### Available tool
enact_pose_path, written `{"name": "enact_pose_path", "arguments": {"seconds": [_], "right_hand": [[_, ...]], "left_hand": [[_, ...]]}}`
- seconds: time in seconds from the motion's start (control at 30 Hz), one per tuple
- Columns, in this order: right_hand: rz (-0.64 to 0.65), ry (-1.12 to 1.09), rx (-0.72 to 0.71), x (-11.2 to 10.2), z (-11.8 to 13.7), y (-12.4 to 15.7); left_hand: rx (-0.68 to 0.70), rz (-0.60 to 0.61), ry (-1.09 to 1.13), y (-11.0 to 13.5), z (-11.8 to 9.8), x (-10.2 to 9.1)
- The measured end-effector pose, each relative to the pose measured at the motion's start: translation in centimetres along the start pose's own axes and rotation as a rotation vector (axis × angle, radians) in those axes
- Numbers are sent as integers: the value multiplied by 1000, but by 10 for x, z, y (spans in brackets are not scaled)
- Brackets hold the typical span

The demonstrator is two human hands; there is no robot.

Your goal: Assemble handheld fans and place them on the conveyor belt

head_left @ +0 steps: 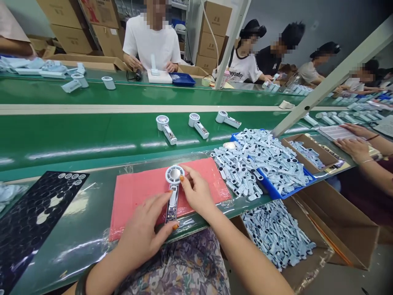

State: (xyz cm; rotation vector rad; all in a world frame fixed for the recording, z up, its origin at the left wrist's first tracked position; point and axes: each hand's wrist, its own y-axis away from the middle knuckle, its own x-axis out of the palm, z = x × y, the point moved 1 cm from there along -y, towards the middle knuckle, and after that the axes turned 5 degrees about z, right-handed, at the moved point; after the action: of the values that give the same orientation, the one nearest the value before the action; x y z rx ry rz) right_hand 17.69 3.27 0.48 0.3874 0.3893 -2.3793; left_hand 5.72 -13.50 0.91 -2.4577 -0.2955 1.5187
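Note:
A small white handheld fan (175, 175) with a round head lies over the red mat (132, 196) in front of me, its handle open and a dark circuit board showing. My left hand (145, 223) grips the handle, the fingers at its left side and the thumb at its lower end. The fingers of my right hand (198, 190) curl round the right side of the fan's round head. Right of the mat lies a loose heap of pale blue cover pieces (238, 170), each with a dark oval.
A blue tray (272, 190) heaped with covers stands at right, above a cardboard box (316, 268) of more. A black sheet of round stickers (39, 221) lies left. Several fans (198, 125) lie on the green conveyor (76, 135). A slanted post (325, 86) rises at right; co-workers sit around.

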Motion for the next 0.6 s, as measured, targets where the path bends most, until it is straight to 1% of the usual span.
{"name": "enact_pose_path", "arguments": {"seconds": [0.1,0.17,0.3,0.43,0.6], "right_hand": [[-20,-38,-37,2,-4,7],[-21,-40,-51,1,-6,11],[-20,-12,-62,-1,-3,14],[-28,19,-64,-2,-1,13],[-2,64,-81,-4,1,9]], "left_hand": [[113,10,-131,7,0,-1],[149,12,-194,9,-1,-1],[163,11,-222,7,-1,-1],[196,-19,-222,4,3,-2],[123,-14,-139,8,18,6]]}}
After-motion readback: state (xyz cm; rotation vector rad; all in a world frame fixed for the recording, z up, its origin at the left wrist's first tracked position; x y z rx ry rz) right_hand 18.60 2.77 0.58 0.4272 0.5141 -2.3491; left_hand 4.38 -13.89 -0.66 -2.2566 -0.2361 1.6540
